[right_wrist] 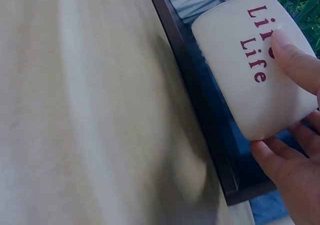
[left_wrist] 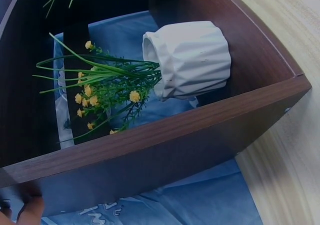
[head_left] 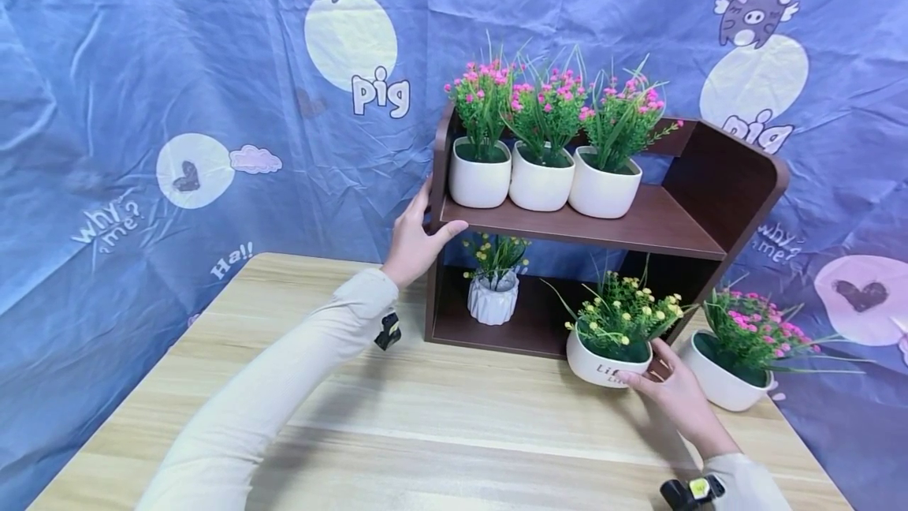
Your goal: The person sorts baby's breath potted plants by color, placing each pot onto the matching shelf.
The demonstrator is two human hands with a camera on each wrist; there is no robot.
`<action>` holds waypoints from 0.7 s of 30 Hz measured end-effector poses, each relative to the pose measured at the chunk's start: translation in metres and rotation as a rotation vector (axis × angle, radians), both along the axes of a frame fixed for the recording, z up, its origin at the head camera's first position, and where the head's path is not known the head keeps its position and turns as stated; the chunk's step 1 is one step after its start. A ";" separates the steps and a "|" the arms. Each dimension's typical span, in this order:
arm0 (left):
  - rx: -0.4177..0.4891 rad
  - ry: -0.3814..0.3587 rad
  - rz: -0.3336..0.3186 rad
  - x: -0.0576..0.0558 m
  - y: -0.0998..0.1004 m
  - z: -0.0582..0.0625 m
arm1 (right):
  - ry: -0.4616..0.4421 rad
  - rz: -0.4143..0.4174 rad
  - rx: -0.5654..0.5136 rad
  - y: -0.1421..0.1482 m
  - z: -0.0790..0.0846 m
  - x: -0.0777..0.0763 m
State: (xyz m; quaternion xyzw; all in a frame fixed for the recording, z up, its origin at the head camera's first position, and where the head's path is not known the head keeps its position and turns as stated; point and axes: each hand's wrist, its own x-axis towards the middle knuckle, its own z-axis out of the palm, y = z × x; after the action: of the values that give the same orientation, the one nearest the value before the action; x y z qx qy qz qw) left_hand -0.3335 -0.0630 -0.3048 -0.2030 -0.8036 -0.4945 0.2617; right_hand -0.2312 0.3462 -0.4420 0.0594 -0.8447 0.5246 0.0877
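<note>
My left hand grips the left side panel of a dark brown two-tier shelf, the thumb along the front edge and the fingers at the outer side. In the left wrist view only fingertips show at the lower left corner. With my right hand I hold a white oval flowerpot of yellow flowers at the lower tier's front edge. The right wrist view has the thumb on its red "Life" lettering and the other fingers at its end. A ribbed white flowerpot stands on the lower tier's left.
Three white pots with pink flowers line the upper tier. Right of the shelf, another white oval pot with pink flowers stands on the wooden table. A blue printed cloth hangs behind.
</note>
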 end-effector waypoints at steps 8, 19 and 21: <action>0.013 -0.014 -0.009 0.002 0.000 -0.001 | 0.032 0.033 -0.045 -0.007 0.005 -0.024; 0.009 -0.017 0.000 0.002 0.000 0.001 | -0.003 0.040 -0.016 -0.020 0.011 -0.063; 0.008 -0.024 0.001 0.002 0.001 0.001 | -0.005 0.033 0.016 -0.019 0.012 -0.070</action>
State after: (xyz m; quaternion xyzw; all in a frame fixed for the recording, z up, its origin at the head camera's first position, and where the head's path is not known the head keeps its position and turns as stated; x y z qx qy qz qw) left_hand -0.3314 -0.0624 -0.3041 -0.1955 -0.8049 -0.4998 0.2533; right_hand -0.3017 0.3271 -0.4304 0.0725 -0.8481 0.5192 0.0763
